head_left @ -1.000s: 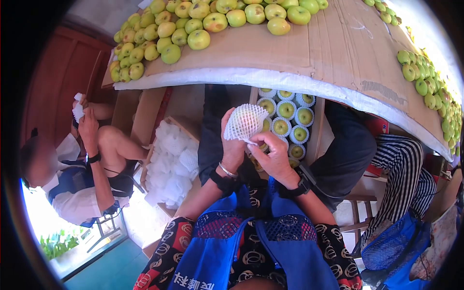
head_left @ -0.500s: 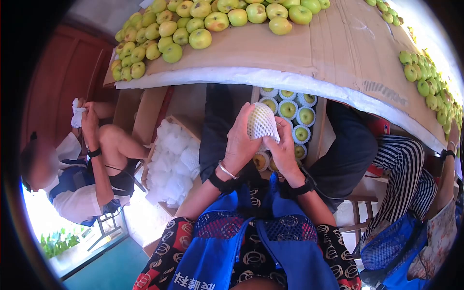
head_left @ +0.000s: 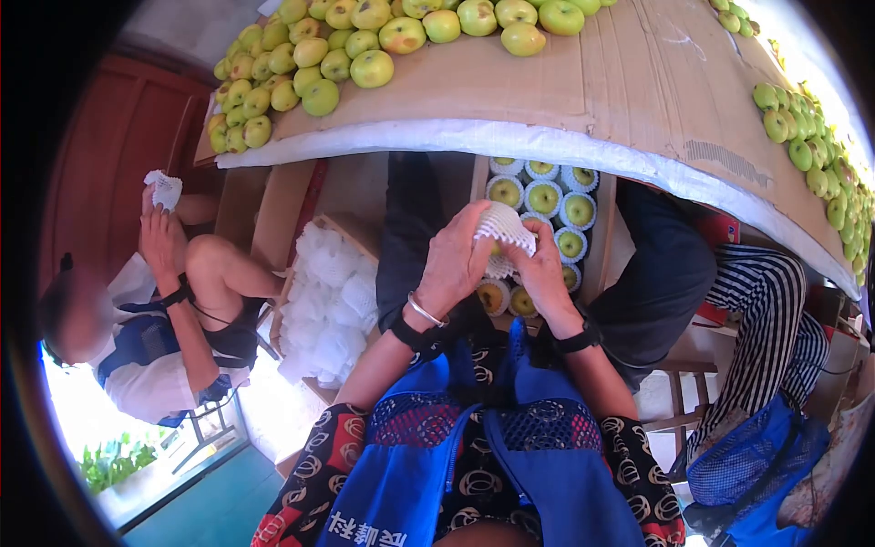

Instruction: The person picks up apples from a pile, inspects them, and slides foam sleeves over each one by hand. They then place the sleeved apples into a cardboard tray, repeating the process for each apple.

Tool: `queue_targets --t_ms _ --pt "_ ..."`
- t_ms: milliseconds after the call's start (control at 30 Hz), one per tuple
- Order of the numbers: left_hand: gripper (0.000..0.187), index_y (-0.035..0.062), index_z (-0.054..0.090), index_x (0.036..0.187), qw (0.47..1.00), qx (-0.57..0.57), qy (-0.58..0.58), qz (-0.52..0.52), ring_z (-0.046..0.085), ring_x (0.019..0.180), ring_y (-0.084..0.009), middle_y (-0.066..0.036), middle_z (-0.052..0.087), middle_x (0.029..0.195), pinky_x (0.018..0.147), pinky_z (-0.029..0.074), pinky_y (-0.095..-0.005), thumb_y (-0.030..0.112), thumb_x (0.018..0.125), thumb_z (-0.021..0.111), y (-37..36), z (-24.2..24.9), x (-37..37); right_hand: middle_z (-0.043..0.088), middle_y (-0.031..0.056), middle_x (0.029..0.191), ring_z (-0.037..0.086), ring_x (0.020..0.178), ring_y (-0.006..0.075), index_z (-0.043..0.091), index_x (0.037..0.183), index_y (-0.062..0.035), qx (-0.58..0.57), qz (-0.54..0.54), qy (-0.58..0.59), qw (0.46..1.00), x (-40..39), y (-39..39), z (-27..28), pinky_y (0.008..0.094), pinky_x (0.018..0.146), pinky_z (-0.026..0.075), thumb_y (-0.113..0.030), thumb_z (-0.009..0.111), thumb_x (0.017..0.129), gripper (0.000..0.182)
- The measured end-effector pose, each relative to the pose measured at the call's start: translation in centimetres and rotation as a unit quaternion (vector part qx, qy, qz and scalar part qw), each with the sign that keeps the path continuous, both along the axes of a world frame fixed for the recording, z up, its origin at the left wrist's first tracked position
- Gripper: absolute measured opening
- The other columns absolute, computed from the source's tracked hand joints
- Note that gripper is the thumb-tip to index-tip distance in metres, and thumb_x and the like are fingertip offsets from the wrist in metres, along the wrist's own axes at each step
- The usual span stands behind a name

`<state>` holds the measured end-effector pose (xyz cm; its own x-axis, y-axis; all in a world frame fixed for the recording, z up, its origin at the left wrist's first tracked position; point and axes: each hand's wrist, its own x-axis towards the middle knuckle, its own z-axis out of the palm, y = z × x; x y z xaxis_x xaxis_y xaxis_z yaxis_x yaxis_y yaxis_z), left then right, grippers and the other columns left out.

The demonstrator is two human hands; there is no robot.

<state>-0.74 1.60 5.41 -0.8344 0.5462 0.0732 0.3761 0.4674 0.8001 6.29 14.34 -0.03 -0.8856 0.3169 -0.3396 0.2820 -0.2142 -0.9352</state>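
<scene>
My left hand (head_left: 453, 252) is wrapped round an apple in a white foam net sleeve (head_left: 504, 228), above an open box. My right hand (head_left: 544, 276) grips the lower right edge of the same sleeve. A patch of green apple shows at the sleeve's opening; the rest is covered. Beneath my hands, the cardboard box (head_left: 602, 239) holds rows of green apples (head_left: 544, 198), each in a foam net. To the left, another box holds a heap of loose white foam nets (head_left: 328, 296).
A cardboard-covered table (head_left: 547, 100) spans the top, with a pile of yellow-green apples (head_left: 310, 55) and more apples (head_left: 807, 150) at right. A seated person (head_left: 169, 301) on the left holds a foam net (head_left: 165, 189). Another person's striped trousers (head_left: 756, 310) show at right.
The sleeved apple has tilted in my hands, and the sleeve's opening now shows some green. The person on the left has raised their foam net. The arm at far right has drawn away from the apples.
</scene>
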Motion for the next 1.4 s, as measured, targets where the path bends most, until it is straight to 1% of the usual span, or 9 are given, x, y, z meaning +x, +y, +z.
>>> queue_targets --t_ms 267,367,467,533,667,1067,1267,1333,1400 --pt "0.05 0.0027 0.042 0.125 0.993 0.021 -0.098 -0.069 0.045 0.116 -0.0397 -0.028 0.044 0.125 0.084 0.047 -0.0396 0.026 0.083 0.056 -1.0 3.0 1.1 0.055 0.0098 0.108 0.055 0.096 0.017 0.038 0.123 0.0006 -0.18 -0.03 0.166 0.969 0.4 1.0 -1.5 0.0263 0.084 0.046 0.007 0.054 0.072 0.054" --pt "0.045 0.0025 0.047 0.121 0.992 0.096 0.002 -0.085 0.056 0.105 -0.0316 -0.023 0.047 0.124 0.073 0.052 -0.0341 0.02 0.082 0.06 -1.6 1.8 0.5 0.055 0.0105 0.111 0.055 0.099 0.0168 0.039 0.125 0.002 -0.189 -0.032 0.095 0.977 0.4 0.7 -1.3 0.0284 0.085 0.046 0.005 0.048 0.075 0.051" --pt "0.036 0.0019 0.054 0.111 0.982 0.123 -0.141 0.023 0.062 0.086 -0.0207 -0.016 0.052 0.119 0.06 0.053 -0.0259 0.008 0.077 0.065 -1.2 1.7 1.1 0.054 0.012 0.116 0.055 0.102 0.0171 0.038 0.127 0.0026 -0.29 -0.027 0.112 0.95 0.8 0.6 -1.2 0.0289 0.086 0.047 -0.002 0.044 0.082 0.045" --pt "0.031 0.0018 0.056 0.102 0.994 0.108 -0.008 0.019 0.06 0.071 -0.012 -0.01 0.056 0.109 0.055 0.051 -0.0218 -0.001 0.073 0.066 -1.1 0.5 1.0 0.054 0.0123 0.116 0.056 0.102 0.0175 0.037 0.127 0.0024 -0.301 -0.032 0.092 0.949 0.9 0.6 -0.6 0.0289 0.086 0.047 -0.006 0.042 0.085 0.043" --pt "0.028 0.0021 0.056 0.095 0.991 0.125 -0.026 0.04 0.059 0.07 -0.0123 -0.009 0.056 0.1 0.055 0.051 -0.0219 -0.001 0.07 0.068 -0.9 0.3 1.0 0.055 0.0112 0.116 0.058 0.101 0.0202 0.042 0.124 0.0004 -0.406 -0.079 0.135 0.901 0.9 0.0 -0.8 0.0325 0.087 0.047 -0.018 0.042 0.092 0.036" --pt "0.024 0.0032 0.057 0.09 0.985 0.148 -0.075 0.051 0.053 0.065 -0.0104 -0.007 0.054 0.092 0.052 0.047 -0.0208 0.004 0.07 0.07 -1.3 -0.4 0.9 0.055 0.0105 0.115 0.057 0.102 0.0221 0.042 0.124 -0.003 -0.314 -0.048 0.109 0.942 1.3 0.1 -0.1 0.0355 0.084 0.049 -0.022 0.039 0.094 0.035" --pt "0.032 0.0079 0.053 0.108 0.977 0.181 0.004 0.113 0.052 0.091 -0.0147 -0.006 0.054 0.102 0.082 0.044 -0.0305 0.016 0.079 0.064 -1.3 -1.4 0.7 0.053 0.0095 0.118 0.057 0.101 0.0226 0.042 0.124 -0.0046 -0.367 -0.024 0.092 0.925 1.3 0.5 -0.5 0.0373 0.083 0.049 -0.025 0.04 0.094 0.036" --pt "0.037 0.0069 0.046 0.12 0.816 0.446 -0.325 0.174 0.047 0.106 -0.0165 -0.008 0.052 0.114 0.094 0.037 -0.0335 0.026 0.089 0.051 0.4 -1.3 0.7 0.055 0.0093 0.115 0.058 0.099 0.019 0.042 0.123 -0.0019 -0.387 -0.022 0.097 0.917 1.4 0.2 -0.7 0.0324 0.081 0.05 -0.02 0.045 0.092 0.036" --pt "0.049 0.0018 0.042 0.123 0.809 0.461 -0.343 0.122 0.049 0.11 -0.0203 -0.012 0.052 0.116 0.096 0.038 -0.0336 0.04 0.092 0.042 1.0 -1.2 0.5 0.056 0.0092 0.112 0.058 0.097 0.0154 0.043 0.122 0.0009 -0.408 -0.019 0.106 0.907 0.9 -0.3 -0.6 0.0275 0.079 0.051 -0.014 0.05 0.09 0.037"
